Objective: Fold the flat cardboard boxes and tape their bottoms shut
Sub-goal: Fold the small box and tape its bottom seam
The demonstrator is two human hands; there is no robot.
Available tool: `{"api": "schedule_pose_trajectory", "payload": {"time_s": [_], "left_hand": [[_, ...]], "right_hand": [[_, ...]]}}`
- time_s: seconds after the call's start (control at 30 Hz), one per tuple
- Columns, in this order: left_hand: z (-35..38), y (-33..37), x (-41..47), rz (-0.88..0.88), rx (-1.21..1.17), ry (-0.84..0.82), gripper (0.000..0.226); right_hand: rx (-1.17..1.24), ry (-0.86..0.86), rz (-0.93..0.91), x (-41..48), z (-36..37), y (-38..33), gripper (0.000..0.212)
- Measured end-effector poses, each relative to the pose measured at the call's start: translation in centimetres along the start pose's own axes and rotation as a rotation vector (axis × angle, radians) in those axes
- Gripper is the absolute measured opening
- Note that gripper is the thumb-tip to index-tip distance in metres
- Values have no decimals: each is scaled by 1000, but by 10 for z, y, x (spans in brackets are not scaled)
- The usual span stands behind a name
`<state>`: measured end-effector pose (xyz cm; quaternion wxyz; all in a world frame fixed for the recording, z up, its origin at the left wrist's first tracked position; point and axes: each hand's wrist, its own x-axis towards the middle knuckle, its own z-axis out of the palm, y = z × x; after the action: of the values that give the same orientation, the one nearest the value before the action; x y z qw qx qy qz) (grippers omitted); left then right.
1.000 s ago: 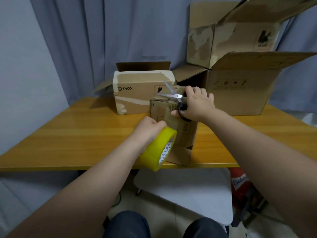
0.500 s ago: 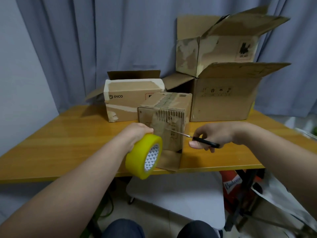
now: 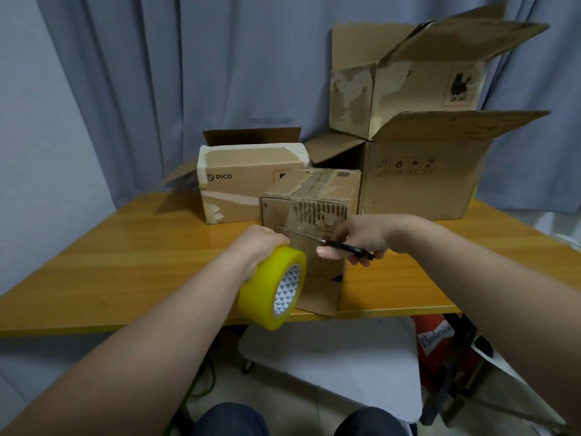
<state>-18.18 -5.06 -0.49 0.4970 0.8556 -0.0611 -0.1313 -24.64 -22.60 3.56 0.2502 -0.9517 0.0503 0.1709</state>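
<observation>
A small cardboard box point(image 3: 317, 190) stands at the table's near edge, a strip of clear tape running over its top and down its front face. My left hand point(image 3: 261, 243) grips a yellow tape roll point(image 3: 273, 289) in front of the box, with the tape stretched from the roll up to the box. My right hand point(image 3: 361, 237) holds black-handled scissors point(image 3: 342, 246), their blades pointing left across the stretched tape just above the roll.
Behind stand a PICO box point(image 3: 242, 187), a large open box point(image 3: 421, 180) and another open box point(image 3: 405, 86) stacked on it. The wooden table point(image 3: 125, 262) has bare room left. A white stool point(image 3: 333, 360) sits below the edge.
My right hand came down from the box's top to its front with the scissors, and the blades moved left to the tape. The tape roll stayed low in front.
</observation>
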Motion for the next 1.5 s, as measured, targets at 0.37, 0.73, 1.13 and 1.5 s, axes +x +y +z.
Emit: {"api": "schedule_pose_trajectory", "payload": {"time_s": [0.37, 0.73, 1.13, 1.5], "left_hand": [[2, 8, 7, -24, 94, -25, 36], [-12, -18, -21, 108, -115, 24, 8], [3, -25, -31, 332, -247, 20, 9], [-20, -38, -13, 365, -195, 123, 7]], "right_hand": [[41, 106, -94, 13, 1, 24, 47], [23, 128, -105, 8, 45, 49, 45], [407, 595, 482, 1, 66, 138, 57], [-142, 1263, -145, 15, 27, 33, 27]]}}
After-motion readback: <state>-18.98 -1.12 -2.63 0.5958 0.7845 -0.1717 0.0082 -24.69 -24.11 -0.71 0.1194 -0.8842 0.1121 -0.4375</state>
